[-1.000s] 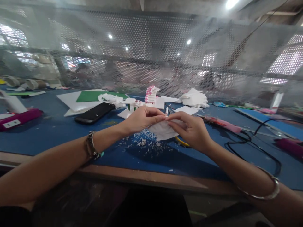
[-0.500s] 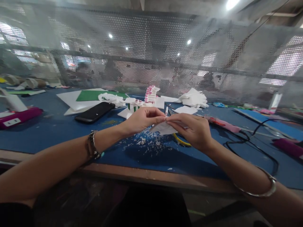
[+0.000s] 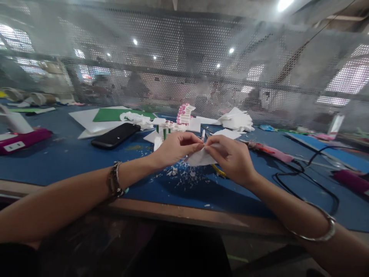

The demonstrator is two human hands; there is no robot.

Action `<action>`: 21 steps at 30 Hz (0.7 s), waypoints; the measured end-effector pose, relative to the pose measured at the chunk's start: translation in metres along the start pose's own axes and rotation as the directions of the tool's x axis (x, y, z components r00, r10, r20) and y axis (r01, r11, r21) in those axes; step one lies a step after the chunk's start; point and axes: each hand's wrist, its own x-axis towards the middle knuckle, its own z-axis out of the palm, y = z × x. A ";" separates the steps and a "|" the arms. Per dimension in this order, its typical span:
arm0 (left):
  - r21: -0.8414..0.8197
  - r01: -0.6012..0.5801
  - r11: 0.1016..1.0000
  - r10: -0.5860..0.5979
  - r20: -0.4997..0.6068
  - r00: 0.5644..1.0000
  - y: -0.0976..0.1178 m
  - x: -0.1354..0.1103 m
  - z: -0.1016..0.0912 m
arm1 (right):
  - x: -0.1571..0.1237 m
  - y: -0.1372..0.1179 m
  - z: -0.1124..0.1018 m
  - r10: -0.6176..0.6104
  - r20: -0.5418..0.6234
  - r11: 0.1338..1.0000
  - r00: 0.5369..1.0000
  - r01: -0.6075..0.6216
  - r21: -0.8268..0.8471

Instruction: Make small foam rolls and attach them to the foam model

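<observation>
Between my two hands a thin white sheet [image 3: 201, 157], like paper or tissue, hangs over the table. My left hand [image 3: 180, 148] pinches its top edge with thumb and forefinger. Right beside it, my right hand [image 3: 232, 156] pinches the same edge, and the fingertips of both hands nearly touch. Whether something small is also held there I cannot make out. White shreds [image 3: 191, 173] lie scattered on the blue tabletop below. Part of a yellow ring-shaped handle [image 3: 219, 170] shows behind my right hand. A small white and pink piece [image 3: 186, 114] stands upright behind the hands.
A black phone [image 3: 116, 135] lies on the left, near green sheet material [image 3: 115, 114]. Stacked white sheets [image 3: 236, 120] sit at the back. To the right are a pink tool [image 3: 271, 151] with a black cable [image 3: 311, 184] and a blue board [image 3: 331, 150]. A perforated screen [image 3: 178, 57] rises behind.
Both hands have shifted slightly right and down, still pinching the white sheet. The sheet now hangs fuller and rounder, and my right hand covers more of the yellow handle.
</observation>
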 end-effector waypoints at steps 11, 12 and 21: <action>-0.018 -0.009 1.000 0.008 -0.054 0.999 -0.003 0.000 0.002 | 0.000 0.006 0.001 -0.022 0.034 0.998 0.999 0.020 0.062; -0.024 0.001 1.000 -0.002 -0.051 0.999 -0.002 0.000 0.002 | 0.001 0.007 0.000 -0.030 0.044 0.996 0.999 0.026 0.081; -0.079 0.005 0.997 -0.003 0.020 1.000 -0.001 0.001 -0.001 | 0.002 0.008 -0.001 -0.166 0.082 0.973 0.983 0.150 0.174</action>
